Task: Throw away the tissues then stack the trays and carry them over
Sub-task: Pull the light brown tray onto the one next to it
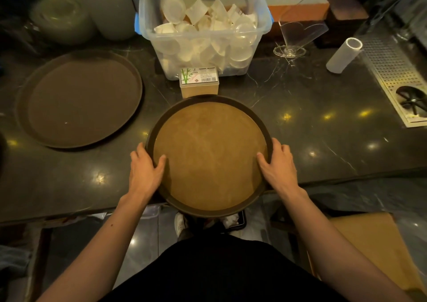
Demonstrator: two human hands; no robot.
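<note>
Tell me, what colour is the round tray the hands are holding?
Tan-brown inside with a dark brown rim, seen in the head view: the round tray.

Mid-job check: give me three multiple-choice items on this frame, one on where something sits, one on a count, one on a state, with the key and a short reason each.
1. Where does the second brown tray lie?
A. On the counter, left of the held one
B. Inside the clear bin
C. On the floor

2. How many round brown trays are in view?
A. One
B. Two
C. Four

3. How is the nearer round tray held?
A. By one hand only
B. By nobody
C. By both hands at its rim

Key:
1 A: it lies flat on the dark counter, apart from the held tray.
2 B: only those two show.
3 C: the left hand and the right hand clasp opposite sides, thumbs inside the rim.
</note>
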